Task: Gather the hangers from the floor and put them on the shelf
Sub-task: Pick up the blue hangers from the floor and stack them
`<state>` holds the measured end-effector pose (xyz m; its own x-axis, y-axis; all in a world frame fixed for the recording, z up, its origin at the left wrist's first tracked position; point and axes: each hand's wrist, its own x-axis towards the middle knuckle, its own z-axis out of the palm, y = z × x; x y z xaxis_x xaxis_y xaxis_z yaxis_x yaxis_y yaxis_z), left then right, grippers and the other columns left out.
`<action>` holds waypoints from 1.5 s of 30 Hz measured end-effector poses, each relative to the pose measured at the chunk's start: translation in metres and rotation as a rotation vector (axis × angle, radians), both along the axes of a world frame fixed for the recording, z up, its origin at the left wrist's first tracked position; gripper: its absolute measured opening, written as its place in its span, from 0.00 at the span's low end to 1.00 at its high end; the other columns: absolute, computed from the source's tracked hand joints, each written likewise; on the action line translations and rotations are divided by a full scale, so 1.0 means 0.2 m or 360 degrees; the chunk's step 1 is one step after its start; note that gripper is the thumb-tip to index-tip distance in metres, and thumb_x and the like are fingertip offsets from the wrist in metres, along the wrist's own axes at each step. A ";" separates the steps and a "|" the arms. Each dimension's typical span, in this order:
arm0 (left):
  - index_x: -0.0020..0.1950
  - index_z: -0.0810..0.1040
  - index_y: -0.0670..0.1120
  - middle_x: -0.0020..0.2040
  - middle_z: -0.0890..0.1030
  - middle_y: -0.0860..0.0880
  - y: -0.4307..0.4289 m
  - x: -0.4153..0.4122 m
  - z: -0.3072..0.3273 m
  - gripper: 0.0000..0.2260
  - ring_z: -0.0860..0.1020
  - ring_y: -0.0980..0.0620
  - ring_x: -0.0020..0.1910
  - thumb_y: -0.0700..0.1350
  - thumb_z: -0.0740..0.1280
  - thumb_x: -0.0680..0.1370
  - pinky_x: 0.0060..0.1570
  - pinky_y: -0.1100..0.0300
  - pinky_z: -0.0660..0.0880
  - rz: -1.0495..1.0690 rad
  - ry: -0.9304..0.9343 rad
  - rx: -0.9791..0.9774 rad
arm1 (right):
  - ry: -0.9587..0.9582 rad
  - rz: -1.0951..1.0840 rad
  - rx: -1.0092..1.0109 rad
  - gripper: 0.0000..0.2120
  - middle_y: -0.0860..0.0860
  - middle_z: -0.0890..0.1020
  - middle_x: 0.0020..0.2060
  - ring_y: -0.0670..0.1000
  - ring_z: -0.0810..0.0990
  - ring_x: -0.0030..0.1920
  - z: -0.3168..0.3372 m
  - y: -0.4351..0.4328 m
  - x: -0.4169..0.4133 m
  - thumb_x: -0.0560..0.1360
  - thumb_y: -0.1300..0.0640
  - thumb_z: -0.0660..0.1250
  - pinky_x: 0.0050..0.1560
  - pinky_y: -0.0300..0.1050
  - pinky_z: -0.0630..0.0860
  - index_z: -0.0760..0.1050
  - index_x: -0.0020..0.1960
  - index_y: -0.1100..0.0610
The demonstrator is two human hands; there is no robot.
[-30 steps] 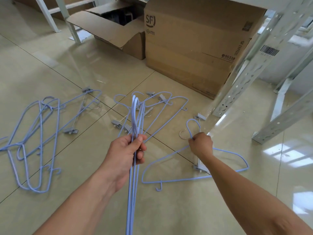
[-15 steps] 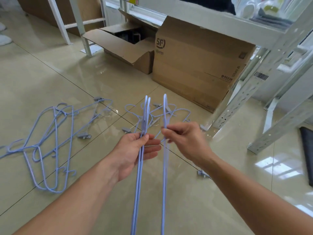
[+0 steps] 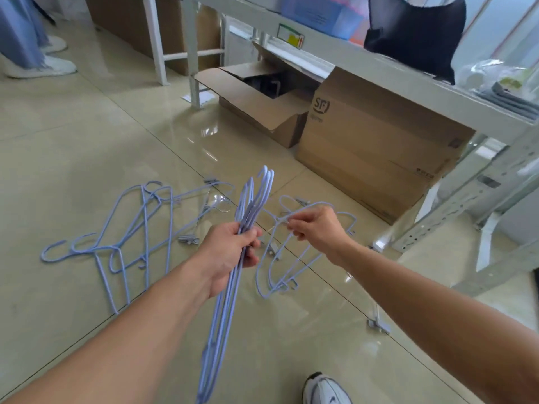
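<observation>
Closed cardboard box (image 3: 376, 158) under the shelf (image 3: 379, 74) serves as landmark. "SF" logo printed in black on its left upper corner; smaller print below the logo and along its lower right edge too blurred to read. A second, open cardboard box (image 3: 256, 103) sits just left of it, flaps up; something dark inside, not identifiable.

On the shelf edge above the open box, a label (image 3: 291, 39) with a yellow patch and red mark; text unreadable. Shelf above the closed box carries a dark bag or garment (image 3: 414, 30), a blue container (image 3: 318, 13) and clear plastic packaging (image 3: 495, 77); contents not discernible.

Left hand (image 3: 230, 258), in front of the closed box and nearer the camera, clenched around a bundle of pale blue hangers (image 3: 233, 275); hooks point up toward the box, bars run down toward the lower frame edge.

Right hand (image 3: 315, 228), just right of the left, fingers pinching the wire of a single hanger (image 3: 280, 258) that hangs below it; whether it is clear of the floor cannot be told.

A tangle of loose hangers (image 3: 131, 228) lies on the tiled floor (image 3: 87, 141), well left of the closed box. More hangers (image 3: 294, 204) and grey clips (image 3: 186, 239) lie between the hands and the box.

White sneaker (image 3: 326, 389) at bottom edge. Another person's white shoes (image 3: 43, 65) far left of the boxes.
</observation>
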<state>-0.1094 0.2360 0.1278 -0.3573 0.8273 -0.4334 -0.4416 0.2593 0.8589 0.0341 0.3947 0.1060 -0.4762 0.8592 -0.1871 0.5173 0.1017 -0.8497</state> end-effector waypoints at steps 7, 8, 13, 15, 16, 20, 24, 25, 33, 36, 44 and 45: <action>0.54 0.78 0.37 0.37 0.79 0.45 0.09 -0.13 -0.17 0.07 0.75 0.56 0.26 0.36 0.61 0.81 0.31 0.62 0.79 0.0235 0.0021 -0.0031 | -0.0817 0.0129 0.0288 0.10 0.57 0.79 0.34 0.58 0.79 0.39 -0.61 0.47 -0.23 0.75 0.58 0.68 0.44 0.50 0.79 0.78 0.35 0.59; 0.54 0.78 0.37 0.37 0.79 0.45 0.12 -0.14 -0.19 0.07 0.75 0.56 0.26 0.36 0.61 0.81 0.32 0.62 0.79 0.0276 0.0015 -0.0038 | -0.0871 0.0162 0.0341 0.08 0.58 0.80 0.38 0.59 0.80 0.43 -0.66 0.51 -0.29 0.75 0.56 0.67 0.45 0.49 0.77 0.80 0.40 0.58; 0.52 0.78 0.37 0.36 0.80 0.45 0.27 -0.17 -0.25 0.06 0.75 0.54 0.28 0.36 0.62 0.81 0.33 0.60 0.79 0.0366 -0.0031 -0.0084 | -0.1034 0.0263 0.0417 0.11 0.59 0.83 0.53 0.61 0.82 0.53 -0.87 0.70 -0.50 0.77 0.56 0.66 0.48 0.50 0.78 0.80 0.55 0.61; 0.52 0.79 0.38 0.37 0.80 0.45 0.33 -0.18 -0.26 0.06 0.75 0.53 0.28 0.36 0.62 0.81 0.32 0.60 0.78 0.0399 -0.0028 -0.0117 | -0.1111 0.0281 0.0437 0.09 0.59 0.83 0.50 0.61 0.83 0.50 -0.93 0.74 -0.52 0.77 0.58 0.66 0.43 0.49 0.76 0.80 0.53 0.61; 0.52 0.79 0.38 0.37 0.80 0.45 0.36 -0.18 -0.27 0.07 0.75 0.53 0.28 0.36 0.62 0.81 0.32 0.60 0.78 0.0416 -0.0023 -0.0137 | -0.1100 0.0265 0.0441 0.08 0.58 0.83 0.49 0.61 0.83 0.49 -0.95 0.74 -0.51 0.77 0.60 0.65 0.41 0.48 0.75 0.80 0.52 0.60; 0.52 0.79 0.38 0.37 0.80 0.45 0.45 -0.18 -0.29 0.06 0.75 0.53 0.28 0.36 0.62 0.81 0.31 0.61 0.78 0.0435 -0.0011 -0.0177 | -0.0861 0.0258 0.0470 0.11 0.56 0.78 0.34 0.60 0.78 0.38 -0.89 0.76 -0.45 0.76 0.59 0.64 0.37 0.46 0.72 0.76 0.36 0.60; 0.51 0.79 0.38 0.38 0.80 0.45 0.52 -0.16 -0.29 0.07 0.75 0.53 0.29 0.37 0.61 0.81 0.32 0.60 0.79 0.0402 -0.0003 -0.0184 | -0.0369 0.0303 0.0675 0.20 0.53 0.65 0.24 0.53 0.65 0.29 -0.61 0.74 -0.27 0.75 0.57 0.68 0.34 0.46 0.62 0.64 0.29 0.59; 0.51 0.79 0.38 0.39 0.81 0.44 0.54 -0.16 -0.29 0.07 0.76 0.53 0.29 0.37 0.61 0.81 0.33 0.60 0.79 0.0395 -0.0007 -0.0174 | -0.0182 0.0282 0.0639 0.18 0.56 0.66 0.25 0.51 0.65 0.29 -0.53 0.72 -0.23 0.75 0.57 0.68 0.33 0.47 0.63 0.67 0.30 0.62; 0.57 0.79 0.37 0.51 0.84 0.38 0.68 -0.03 -0.24 0.11 0.85 0.43 0.46 0.37 0.59 0.81 0.50 0.49 0.81 0.0216 -0.0176 -0.0043 | 0.0538 0.0389 0.0169 0.06 0.60 0.81 0.39 0.49 0.78 0.38 -0.26 0.43 -0.27 0.75 0.57 0.73 0.42 0.49 0.77 0.86 0.43 0.60; 0.58 0.79 0.37 0.52 0.83 0.37 0.68 -0.01 -0.24 0.11 0.84 0.43 0.45 0.35 0.60 0.80 0.52 0.47 0.79 0.0197 -0.0133 -0.0046 | 0.0571 0.0305 0.0097 0.04 0.59 0.83 0.42 0.50 0.82 0.44 -0.29 0.42 -0.31 0.74 0.58 0.74 0.49 0.54 0.80 0.88 0.46 0.55; 0.51 0.79 0.36 0.36 0.80 0.45 0.63 -0.06 -0.28 0.06 0.79 0.51 0.32 0.35 0.63 0.80 0.39 0.56 0.83 0.0461 -0.0056 -0.0167 | 0.0241 0.0123 -0.0038 0.05 0.56 0.84 0.33 0.46 0.78 0.33 -0.49 0.66 -0.25 0.72 0.63 0.71 0.36 0.41 0.75 0.85 0.40 0.57; 0.51 0.79 0.37 0.38 0.82 0.44 0.62 -0.07 -0.28 0.06 0.80 0.50 0.33 0.35 0.62 0.80 0.40 0.56 0.83 0.0458 -0.0041 -0.0172 | -0.0009 0.0063 0.0109 0.08 0.59 0.77 0.28 0.48 0.72 0.30 -0.58 0.74 -0.23 0.70 0.63 0.69 0.33 0.43 0.70 0.79 0.32 0.58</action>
<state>-0.1229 0.3609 0.0723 -0.5579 0.6424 -0.5253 -0.5312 0.2099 0.8208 -0.0126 0.5425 -0.0095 -0.5092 0.8505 -0.1315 0.5167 0.1800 -0.8371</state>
